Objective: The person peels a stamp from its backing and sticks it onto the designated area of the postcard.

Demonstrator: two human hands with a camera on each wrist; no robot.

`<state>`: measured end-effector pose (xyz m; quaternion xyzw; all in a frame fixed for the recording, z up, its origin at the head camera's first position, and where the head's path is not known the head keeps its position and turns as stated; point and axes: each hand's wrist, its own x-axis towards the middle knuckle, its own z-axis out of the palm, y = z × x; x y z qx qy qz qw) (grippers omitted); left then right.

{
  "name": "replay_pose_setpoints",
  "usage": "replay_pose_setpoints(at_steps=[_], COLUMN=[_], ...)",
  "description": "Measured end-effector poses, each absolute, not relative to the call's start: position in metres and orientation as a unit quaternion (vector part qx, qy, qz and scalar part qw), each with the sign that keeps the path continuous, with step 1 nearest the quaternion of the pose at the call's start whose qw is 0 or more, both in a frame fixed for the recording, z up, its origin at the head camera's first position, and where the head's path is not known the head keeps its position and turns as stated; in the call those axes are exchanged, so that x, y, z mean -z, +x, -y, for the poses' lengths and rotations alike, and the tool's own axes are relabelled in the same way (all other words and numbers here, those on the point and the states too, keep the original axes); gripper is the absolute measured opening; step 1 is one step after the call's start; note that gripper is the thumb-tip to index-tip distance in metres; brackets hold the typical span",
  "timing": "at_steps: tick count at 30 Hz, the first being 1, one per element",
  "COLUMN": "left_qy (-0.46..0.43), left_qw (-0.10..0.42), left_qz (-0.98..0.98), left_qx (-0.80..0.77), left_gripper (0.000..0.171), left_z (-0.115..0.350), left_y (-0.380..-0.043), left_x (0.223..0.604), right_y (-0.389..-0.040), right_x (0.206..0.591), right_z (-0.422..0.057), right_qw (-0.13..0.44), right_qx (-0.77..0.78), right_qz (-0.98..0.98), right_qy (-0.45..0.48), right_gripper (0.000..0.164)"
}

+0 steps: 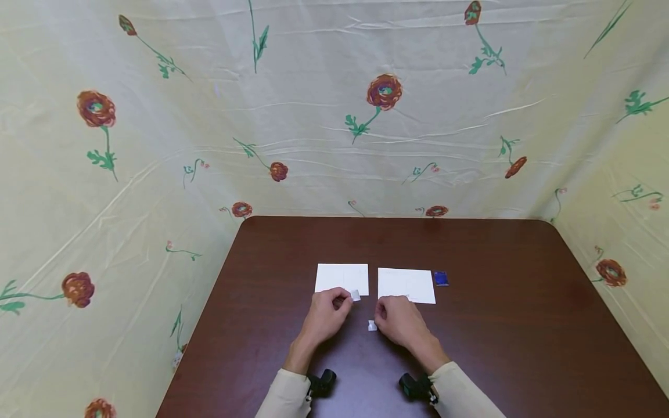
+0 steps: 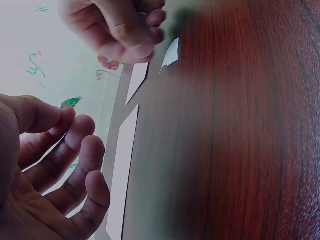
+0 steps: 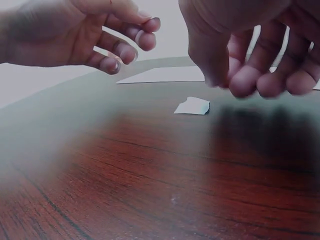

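Note:
My left hand (image 1: 328,313) pinches a small scrap of paper between thumb and forefinger. The scrap (image 2: 71,102) shows green in the left wrist view and whitish in the head view; its other fingers are loosely bent. On the right, my other hand (image 1: 401,319) hovers low over the table with fingers loosely bent and the thumb close to the forefinger. Nothing shows between them. Just beside those fingertips, a small white torn piece of paper (image 3: 193,106) lies on the table, slightly curled.
Two white sheets of paper, one left (image 1: 341,276) and one right (image 1: 405,281), lie side by side beyond my hands. A small dark blue square (image 1: 441,278) sits beside the right one. The brown table (image 1: 502,360) meets a flower-patterned cloth (image 1: 313,128) behind it.

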<state>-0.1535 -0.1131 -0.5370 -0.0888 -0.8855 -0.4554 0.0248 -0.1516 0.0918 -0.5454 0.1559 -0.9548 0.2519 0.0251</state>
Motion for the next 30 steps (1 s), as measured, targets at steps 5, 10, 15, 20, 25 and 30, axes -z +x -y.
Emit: replay_pose_setpoints(at_steps=[5, 10, 15, 20, 25, 30], left_qy=[-0.098, -0.103, -0.103, -0.110, -0.125, -0.135], left_qw=[0.025, 0.028, 0.023, 0.015, 0.008, 0.009], left_qz=[0.886, 0.888, 0.889, 0.888, 0.883, 0.880], left_qx=[0.453, 0.446, 0.446, 0.447, 0.452, 0.454], left_gripper=[0.011, 0.009, 0.008, 0.008, 0.009, 0.010], left_z=[0.113, 0.112, 0.111, 0.110, 0.110, 0.110], left_y=[-0.155, -0.157, -0.157, -0.155, -0.154, -0.153], left_x=[0.536, 0.536, 0.535, 0.534, 0.535, 0.536], right_y=[-0.156, -0.159, -0.160, -0.160, -0.158, -0.157], right_x=[0.538, 0.530, 0.525, 0.526, 0.528, 0.530], right_z=[-0.089, -0.085, -0.082, -0.079, -0.077, -0.077], right_qw=[0.078, 0.121, 0.137, 0.140, 0.132, 0.132], right_qx=[-0.272, -0.290, -0.304, -0.318, -0.309, -0.307], right_qz=[0.939, 0.923, 0.914, 0.904, 0.908, 0.911], right_qy=[0.194, 0.221, 0.233, 0.248, 0.249, 0.243], right_gripper=[0.010, 0.007, 0.009, 0.010, 0.010, 0.009])
